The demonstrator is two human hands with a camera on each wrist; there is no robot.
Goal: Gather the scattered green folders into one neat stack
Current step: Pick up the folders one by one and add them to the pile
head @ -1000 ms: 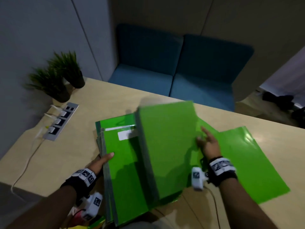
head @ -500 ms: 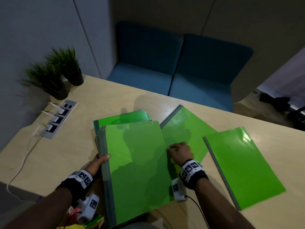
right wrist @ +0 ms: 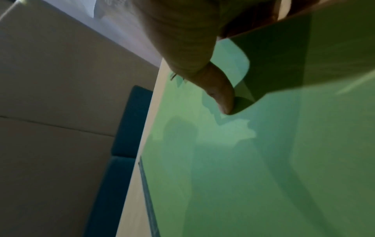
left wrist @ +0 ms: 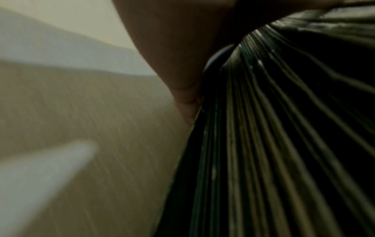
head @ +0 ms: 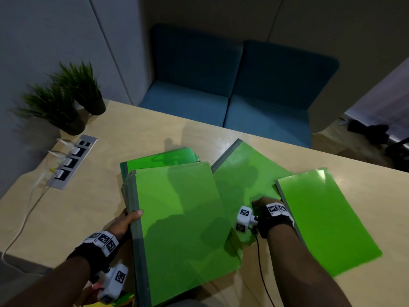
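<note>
A stack of green folders (head: 181, 218) with grey spines lies at the near left of the wooden table (head: 155, 134). My left hand (head: 129, 219) grips its spine side, thumb on top; the left wrist view shows the layered edges (left wrist: 274, 144) against my palm. A second green folder (head: 243, 173) lies slanted to its right, and a third (head: 321, 218) lies further right. My right hand (head: 263, 202) sits between those two. In the right wrist view its thumb (right wrist: 221, 99) pinches a rounded green folder corner (right wrist: 284, 64), raised slightly above the folder (right wrist: 263, 160) underneath.
Two potted plants (head: 66, 103) stand at the far left corner. A power strip (head: 70, 161) with plugs and a white cable lies beside them. A blue sofa (head: 232, 85) sits beyond the table's far edge. Something yellow (head: 126, 298) shows under my left wrist.
A second ago my right hand was laying a folder onto the stack. It then moved right onto the slanted folder and now pinches a corner. My left hand has stayed on the stack.
</note>
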